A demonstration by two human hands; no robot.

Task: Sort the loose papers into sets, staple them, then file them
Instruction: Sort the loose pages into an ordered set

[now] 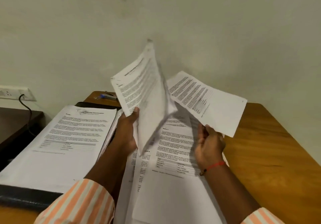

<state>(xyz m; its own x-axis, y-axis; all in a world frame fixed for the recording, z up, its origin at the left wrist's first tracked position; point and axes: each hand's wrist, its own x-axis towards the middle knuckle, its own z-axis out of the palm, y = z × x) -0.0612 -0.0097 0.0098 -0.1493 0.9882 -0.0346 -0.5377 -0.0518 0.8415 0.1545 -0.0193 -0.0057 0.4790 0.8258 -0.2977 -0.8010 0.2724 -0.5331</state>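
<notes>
White printed sheets point(139, 84), wording unreadably blurred.

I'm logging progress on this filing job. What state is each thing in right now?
Left hand: grips a raised sheaf of printed white papers.
Right hand: holds a printed white sheet above the brown wooden table.
Loose printed pages: lying overlapped on the table.
Stack of printed papers: flat on a black folder.
Small blue and silver object, perhaps the stapler: untouched, at the far edge.
Black cable: plugged into the white wall socket.
</notes>
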